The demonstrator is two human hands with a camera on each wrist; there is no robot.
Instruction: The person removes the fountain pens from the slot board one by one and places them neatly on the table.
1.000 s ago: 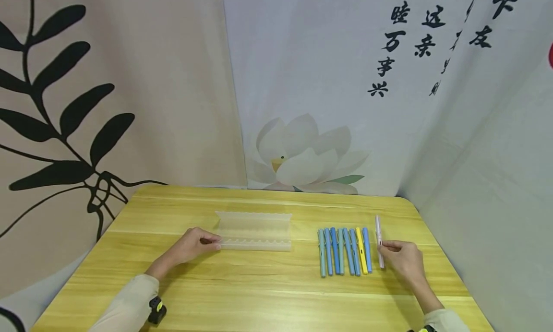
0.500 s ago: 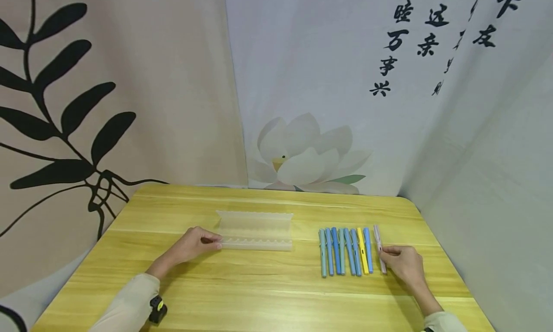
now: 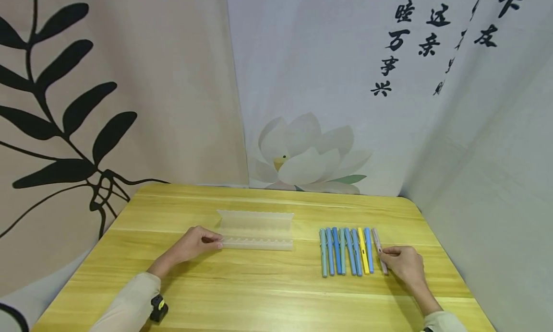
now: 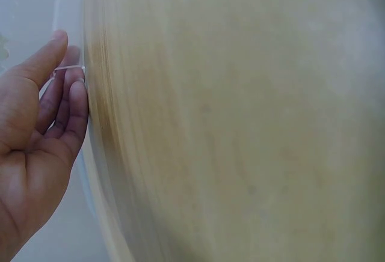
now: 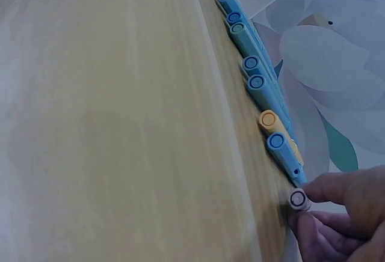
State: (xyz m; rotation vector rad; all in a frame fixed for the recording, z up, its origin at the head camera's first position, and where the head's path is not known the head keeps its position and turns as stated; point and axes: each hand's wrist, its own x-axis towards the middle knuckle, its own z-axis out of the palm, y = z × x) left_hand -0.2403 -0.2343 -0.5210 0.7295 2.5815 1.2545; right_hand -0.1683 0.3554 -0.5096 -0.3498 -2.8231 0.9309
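In the head view my left hand (image 3: 194, 243) pinches the left end of a clear plastic pen case (image 3: 257, 225), which lies opened out with a notched strip along its front. The left wrist view shows thumb and fingers meeting on the thin clear edge. My right hand (image 3: 403, 265) pinches a pale pink pen (image 3: 376, 238) between thumb and fingers, slightly tilted beside the right end of a row of capped pens. Nearest to it lies a blue pen (image 3: 369, 251), then a yellow pen (image 3: 362, 251). In the right wrist view the pink pen's round end (image 5: 298, 199) shows at the fingertips.
Several blue and green pens, such as the green pen (image 3: 323, 253) at the row's left end, lie side by side on the wooden table (image 3: 259, 293). Behind the table hangs a printed curtain (image 3: 186, 106) with leaves, a lotus and writing.
My right hand has brought the pink pen toward me and a little closer to the row, now lying with the others. The left hand stays on the case.
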